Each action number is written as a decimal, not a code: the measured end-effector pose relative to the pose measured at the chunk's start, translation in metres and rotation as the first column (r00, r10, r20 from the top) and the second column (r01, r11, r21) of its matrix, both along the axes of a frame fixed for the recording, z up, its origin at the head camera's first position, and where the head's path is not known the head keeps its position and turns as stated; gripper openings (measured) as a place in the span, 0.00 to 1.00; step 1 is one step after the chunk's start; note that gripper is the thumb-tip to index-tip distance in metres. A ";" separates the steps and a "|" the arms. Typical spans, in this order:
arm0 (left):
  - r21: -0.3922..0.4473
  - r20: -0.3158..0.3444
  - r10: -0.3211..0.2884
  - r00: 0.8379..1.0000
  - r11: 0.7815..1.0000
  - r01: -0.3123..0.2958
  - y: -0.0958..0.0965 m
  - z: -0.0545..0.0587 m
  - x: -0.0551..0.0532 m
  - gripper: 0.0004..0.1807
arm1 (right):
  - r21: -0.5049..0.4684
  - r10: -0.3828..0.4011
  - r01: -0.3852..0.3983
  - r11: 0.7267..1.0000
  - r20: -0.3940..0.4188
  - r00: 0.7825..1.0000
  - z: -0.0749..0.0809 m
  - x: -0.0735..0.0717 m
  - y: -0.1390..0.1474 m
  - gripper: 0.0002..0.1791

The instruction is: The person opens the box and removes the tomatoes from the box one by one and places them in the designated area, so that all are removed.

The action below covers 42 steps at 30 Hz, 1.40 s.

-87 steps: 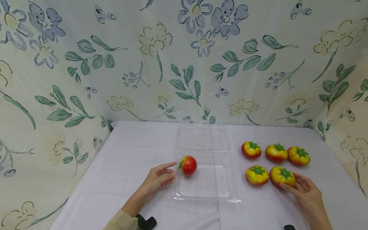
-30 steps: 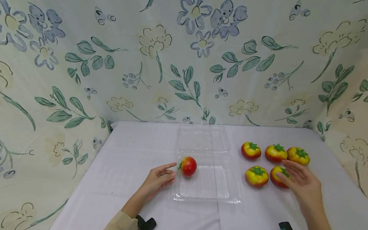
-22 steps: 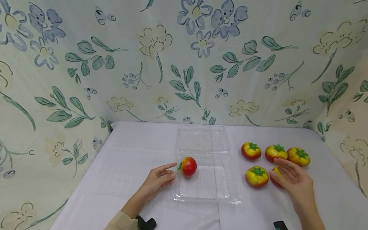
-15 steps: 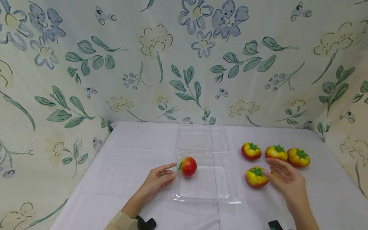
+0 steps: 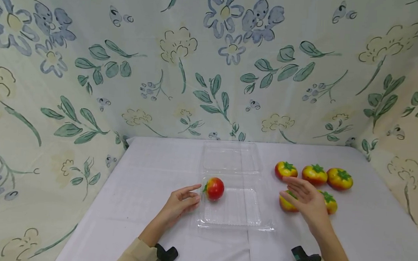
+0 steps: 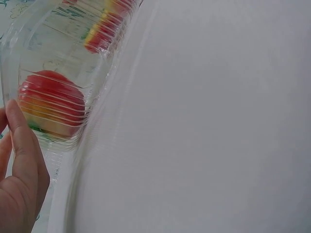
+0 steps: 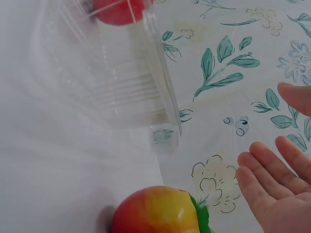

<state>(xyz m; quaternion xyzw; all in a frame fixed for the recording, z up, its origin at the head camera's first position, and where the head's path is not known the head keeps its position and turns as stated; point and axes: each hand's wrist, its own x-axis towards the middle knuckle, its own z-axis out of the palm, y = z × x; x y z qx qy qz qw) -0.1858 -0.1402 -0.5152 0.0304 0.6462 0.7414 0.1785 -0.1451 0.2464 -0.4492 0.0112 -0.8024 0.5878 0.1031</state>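
A clear plastic clamshell container (image 5: pixel 234 227) lies open in the head view, its lid (image 5: pixel 228 161) folded back. On its side in the left of the base is a red fruit with a green calyx (image 5: pixel 214 189). My left hand (image 5: pixel 180 204) rests its fingertips at the container's left rim, with fingers loosely bent. My right hand (image 5: pixel 308 202) hovers over the front left yellow-and-red fruit (image 5: pixel 287 204), hiding part of it. Its fingers are extended and thumb apart, with nothing held. The right wrist view shows that palm (image 7: pixel 286 213) apart from a fruit (image 7: pixel 155 211) below.
Behind the right hand stand more such fruits: a back left one (image 5: pixel 285 170), a middle one (image 5: pixel 314 174) and a right one (image 5: pixel 339 178). A front right fruit (image 5: pixel 329 203) is partly covered by the hand. White cloth (image 5: pixel 150 163) covers the table, with floral fabric (image 5: pixel 198 67) behind.
My right hand has let go of the front right fruit and moved left to above the front left one. The fruits stay about where they were; my left hand has not moved.
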 end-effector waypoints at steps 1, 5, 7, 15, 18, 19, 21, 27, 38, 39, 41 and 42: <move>0.001 -0.001 0.000 1.000 1.000 0.000 0.000 0.000 0.000 0.29 | 0.004 0.006 -0.006 1.000 -0.001 1.000 0.000 -0.001 -0.002 0.31; 0.000 -0.003 -0.001 1.000 1.000 0.002 0.000 -0.001 0.000 0.29 | 0.011 0.030 -0.030 0.999 -0.004 1.000 -0.002 -0.004 -0.010 0.29; 0.003 -0.004 -0.001 1.000 1.000 0.001 0.000 -0.001 0.000 0.29 | 0.032 0.033 -0.033 0.999 -0.006 0.999 -0.002 -0.006 -0.013 0.29; 0.009 -0.001 0.005 1.000 1.000 -0.005 0.000 -0.002 -0.001 0.28 | 0.035 0.063 -0.063 0.997 0.007 0.998 -0.005 -0.013 -0.024 0.30; 0.015 -0.007 0.004 1.000 1.000 -0.004 0.001 -0.003 -0.001 0.28 | 0.024 0.078 -0.078 0.997 0.008 0.997 -0.006 -0.014 -0.028 0.30; 0.018 -0.006 0.005 1.000 1.000 -0.005 0.001 -0.003 -0.001 0.28 | 0.019 0.083 -0.084 0.996 0.008 0.996 -0.006 -0.014 -0.030 0.30; 0.024 -0.007 0.006 1.000 1.000 -0.006 0.001 -0.003 -0.001 0.28 | 0.007 0.094 -0.094 0.996 0.009 0.996 -0.006 -0.014 -0.033 0.31; 0.028 0.002 0.014 1.000 1.000 -0.014 0.000 -0.003 -0.001 0.29 | -0.016 0.142 -0.142 0.990 -0.004 0.990 -0.008 -0.017 -0.042 0.29; 0.029 0.017 0.020 1.000 0.999 -0.021 0.002 0.000 0.000 0.29 | 0.006 0.183 -0.183 0.983 -0.019 0.983 -0.019 -0.028 -0.057 0.29; 0.028 0.016 0.020 1.000 0.999 -0.020 0.002 0.000 0.000 0.29 | 0.008 0.183 -0.183 0.983 -0.014 0.983 -0.019 -0.028 -0.058 0.29; 0.030 0.016 0.017 1.000 0.999 -0.018 0.002 0.001 0.000 0.29 | 0.009 0.189 -0.188 0.982 -0.007 0.982 -0.020 -0.029 -0.061 0.29; 0.030 0.016 0.015 1.000 0.999 -0.016 0.001 0.001 0.000 0.30 | 0.012 0.192 -0.192 0.981 -0.009 0.981 -0.020 -0.030 -0.063 0.30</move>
